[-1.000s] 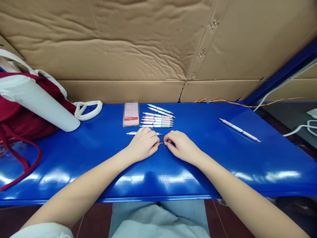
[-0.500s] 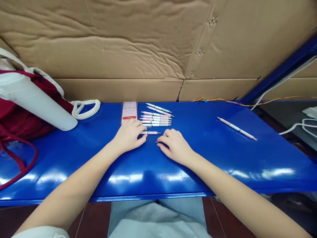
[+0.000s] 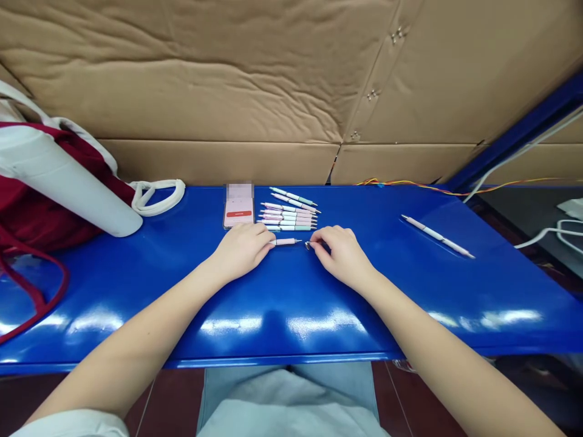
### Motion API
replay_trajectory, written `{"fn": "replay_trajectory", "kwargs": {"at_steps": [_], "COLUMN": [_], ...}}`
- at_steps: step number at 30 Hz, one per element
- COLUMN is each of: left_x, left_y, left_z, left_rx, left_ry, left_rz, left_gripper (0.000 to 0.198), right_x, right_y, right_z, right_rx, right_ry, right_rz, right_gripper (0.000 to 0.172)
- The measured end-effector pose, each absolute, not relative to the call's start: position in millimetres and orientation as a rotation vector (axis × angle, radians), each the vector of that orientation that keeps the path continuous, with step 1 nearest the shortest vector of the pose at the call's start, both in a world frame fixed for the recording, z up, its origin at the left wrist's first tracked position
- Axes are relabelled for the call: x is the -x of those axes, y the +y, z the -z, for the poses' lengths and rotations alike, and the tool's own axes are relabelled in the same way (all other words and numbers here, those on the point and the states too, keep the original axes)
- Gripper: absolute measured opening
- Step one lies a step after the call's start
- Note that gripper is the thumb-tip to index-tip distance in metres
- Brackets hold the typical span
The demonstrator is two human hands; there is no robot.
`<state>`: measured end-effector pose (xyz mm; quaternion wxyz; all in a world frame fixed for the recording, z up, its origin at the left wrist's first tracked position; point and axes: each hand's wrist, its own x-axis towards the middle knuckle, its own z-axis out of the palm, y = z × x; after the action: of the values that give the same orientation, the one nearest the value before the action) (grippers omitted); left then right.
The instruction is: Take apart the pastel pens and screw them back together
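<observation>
My left hand point(image 3: 243, 247) is closed on a pink and white pen point(image 3: 286, 241) whose bare, narrow tip points right. Its rear part is hidden under my fingers. Just right of that tip, my right hand point(image 3: 341, 252) pinches a small silvery pen tip piece point(image 3: 308, 245) between thumb and fingertips. Behind both hands lies a group of several pastel pens point(image 3: 291, 216), side by side in a rough stack. A phone point(image 3: 238, 215) with a red button on its screen lies just behind my left hand.
A single pen point(image 3: 437, 236) lies apart on the right of the blue table point(image 3: 282, 303). On the left are a white cylinder point(image 3: 68, 179) and a dark red bag point(image 3: 27, 212) with white handles. Cardboard point(image 3: 218, 162) stands along the back; cables point(image 3: 560, 227) hang at right.
My right hand has risen from the tabletop with the small silvery piece, coming level with the pen's tip. The pen in my left hand has shifted slightly right.
</observation>
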<state>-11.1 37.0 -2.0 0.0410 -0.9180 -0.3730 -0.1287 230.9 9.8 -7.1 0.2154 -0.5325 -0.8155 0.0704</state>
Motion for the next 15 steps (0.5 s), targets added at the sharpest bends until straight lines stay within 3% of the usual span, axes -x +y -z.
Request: {"fn": "replay_trajectory", "kwargs": {"at_steps": [15], "left_x": [7.7], "left_y": [30.3], "left_z": [-0.3], "left_rx": [2.761], "left_ry": [-1.038], "left_rz": [0.487], "left_gripper": [0.029], "right_x": [-229.3], "right_y": [7.7], "right_z": [5.4], "right_rx": [1.45], "right_ry": [-2.276], "right_rz": [-0.174], "right_gripper": [0.015]}}
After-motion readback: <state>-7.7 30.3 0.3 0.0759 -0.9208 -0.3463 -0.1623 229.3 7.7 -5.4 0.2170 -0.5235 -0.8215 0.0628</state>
